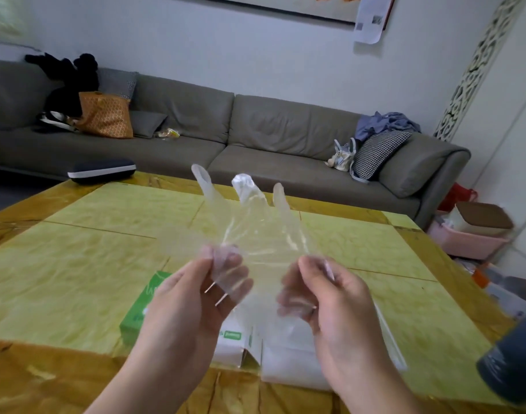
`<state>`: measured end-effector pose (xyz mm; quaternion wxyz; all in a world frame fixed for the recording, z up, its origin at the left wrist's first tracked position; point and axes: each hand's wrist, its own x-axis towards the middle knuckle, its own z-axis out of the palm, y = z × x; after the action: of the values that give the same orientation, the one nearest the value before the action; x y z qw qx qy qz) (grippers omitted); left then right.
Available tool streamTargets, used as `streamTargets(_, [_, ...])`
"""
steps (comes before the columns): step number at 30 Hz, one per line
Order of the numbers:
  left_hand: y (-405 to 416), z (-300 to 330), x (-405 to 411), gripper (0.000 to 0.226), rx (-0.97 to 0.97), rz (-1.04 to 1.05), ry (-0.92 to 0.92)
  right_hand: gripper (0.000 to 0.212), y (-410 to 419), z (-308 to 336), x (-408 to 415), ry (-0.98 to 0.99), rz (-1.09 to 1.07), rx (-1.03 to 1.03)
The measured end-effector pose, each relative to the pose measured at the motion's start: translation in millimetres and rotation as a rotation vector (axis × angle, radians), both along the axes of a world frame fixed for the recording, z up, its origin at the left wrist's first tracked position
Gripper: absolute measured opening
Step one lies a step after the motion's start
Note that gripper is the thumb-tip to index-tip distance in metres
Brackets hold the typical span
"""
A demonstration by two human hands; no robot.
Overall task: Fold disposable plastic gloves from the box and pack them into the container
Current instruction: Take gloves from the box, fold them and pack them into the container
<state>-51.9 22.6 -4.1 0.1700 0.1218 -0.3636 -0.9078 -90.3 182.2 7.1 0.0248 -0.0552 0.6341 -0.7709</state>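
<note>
Glove: clear film, cuff pinched between your left hand and right hand, fingers flopping away beyond them. Risk: film clings or slips from either pinch, skewing your fold above the box.

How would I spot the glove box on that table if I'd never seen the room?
Start at the yellow-green table in front of the grey sofa. Near its front edge, below the left hand and right hand that hold up a clear glove, lies the glove box. It is the only green and white carton there.
</note>
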Motion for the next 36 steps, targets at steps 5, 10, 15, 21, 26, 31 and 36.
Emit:
streamTargets(5, [3.3,2.4,1.7,0.036,-0.049,-0.039,-0.006,0.024,58.0,-1.6,-46.5,0.028,-0.194,0.118])
streamTargets(10, [16.1,25.1,14.6,0.028,-0.441,0.135,0.266,0.029,101.7,-14.7,-71.5,0.012,-0.102,0.579])
streamTargets(15, [68.3,23.9,-5.6,0.020,-1.728,0.217,0.407,0.030,104.9,-15.6,-70.2,0.048,0.075,0.913])
streamTargets(21, [89.1,-21.4,-56.5,0.035,-1.965,-0.521,-0.230,0.025,108.2,-16.0,-72.9,0.080,0.106,1.121])
streamTargets(26, [90.7,-32.1,-69.7,0.022,-1.905,-0.739,-0.324,0.014,110.8,-21.6,-77.3,0.072,0.051,1.194])
streamTargets(31, [90.9,-34.2,-80.8,0.033,-1.902,-0.883,-0.374,0.033,111.9,-28.5,-80.6,0.115,-0.050,1.351])
streamTargets(36, [94.3,-34.2,-89.1,0.020,-1.983,-0.975,-0.398,0.019,112.0,-29.9,-77.2,0.118,-0.102,1.503])
